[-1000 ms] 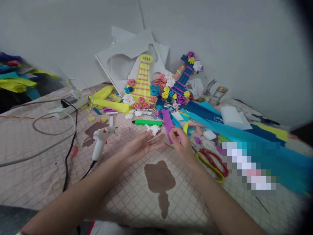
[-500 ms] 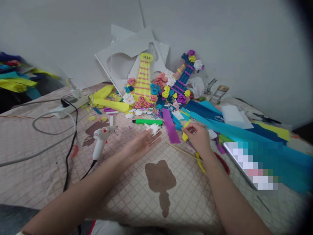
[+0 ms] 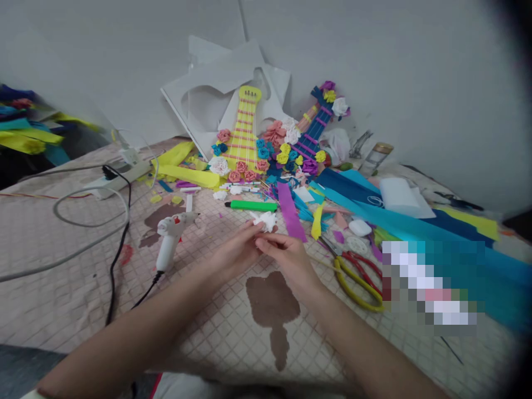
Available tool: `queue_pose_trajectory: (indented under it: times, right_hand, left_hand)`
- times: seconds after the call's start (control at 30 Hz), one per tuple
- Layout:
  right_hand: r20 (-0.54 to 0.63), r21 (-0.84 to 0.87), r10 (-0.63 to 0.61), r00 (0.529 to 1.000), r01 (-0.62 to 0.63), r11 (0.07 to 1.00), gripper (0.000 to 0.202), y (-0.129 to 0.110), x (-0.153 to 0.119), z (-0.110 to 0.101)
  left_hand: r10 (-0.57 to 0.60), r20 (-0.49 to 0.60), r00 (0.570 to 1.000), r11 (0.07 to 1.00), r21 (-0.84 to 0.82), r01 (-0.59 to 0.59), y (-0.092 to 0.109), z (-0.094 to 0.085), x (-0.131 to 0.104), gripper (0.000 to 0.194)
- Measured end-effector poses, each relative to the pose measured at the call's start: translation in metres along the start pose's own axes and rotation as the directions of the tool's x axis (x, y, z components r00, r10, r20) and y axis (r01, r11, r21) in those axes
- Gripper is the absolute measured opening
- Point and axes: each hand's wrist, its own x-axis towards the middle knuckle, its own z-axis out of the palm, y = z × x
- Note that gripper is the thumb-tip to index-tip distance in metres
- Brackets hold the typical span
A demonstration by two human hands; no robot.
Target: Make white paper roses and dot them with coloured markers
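A white crumpled-paper flower (image 3: 266, 221) sits at the fingertips of my left hand (image 3: 239, 249), which is closed around its lower side. From the right, my right hand (image 3: 286, 257) meets it, thumb and fingers pinched at the flower's base; the base itself is hidden between the fingers. Just beyond the flower lies a green marker-like stick (image 3: 253, 206). A purple paper strip (image 3: 291, 213) is a little right of it. On the left, a white hot glue gun (image 3: 168, 244) stands with its nozzle up and to the right.
Scissors with yellow and red handles (image 3: 359, 282) lie right of my right hand, beside a thin wooden stick (image 3: 324, 261). A yellow paper guitar (image 3: 245, 130) and a blue one (image 3: 313, 133) lean at the back. Blue crepe paper (image 3: 415, 227) covers the right; a power strip (image 3: 120, 180) and cables lie left.
My right hand has moved left from the paper scraps to the flower, uncovering the scissors. My left hand has turned from an open palm to a grip on the flower.
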Motion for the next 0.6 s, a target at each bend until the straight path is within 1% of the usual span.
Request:
queue_pose_trajectory:
  times: [0.17,0.27,0.33,0.47,0.6]
  right_hand:
    - [-0.054,0.066,0.032,0.998,-0.028,0.997,0.016,-0.004,0.0,-0.003]
    - [-0.091,0.087,0.017,0.996,-0.009,0.996,0.015,-0.006,0.003,-0.012]
    - [-0.128,0.089,-0.005,0.992,0.017,0.996,0.015,-0.004,0.009,-0.022]
    - [-0.209,0.055,-0.064,0.976,0.077,0.996,0.019,0.004,0.026,-0.051]
    - [-0.283,-0.037,-0.141,0.949,0.136,0.99,0.021,0.006,0.052,-0.096]
  left_hand:
    - [0.009,-0.007,1.0,1.0,0.001,-0.009,0.001,0.003,-0.001,0.006]
    - [0.0,-0.009,1.0,1.0,-0.011,0.0,0.004,0.003,-0.002,0.005]
    - [-0.008,-0.011,1.0,1.0,-0.022,0.007,0.005,0.003,-0.002,0.005]
    - [-0.011,-0.033,0.999,0.999,-0.036,0.01,0.008,0.004,-0.003,0.005]
    - [-0.001,-0.068,0.998,0.999,-0.038,-0.002,0.01,0.005,-0.003,0.006]
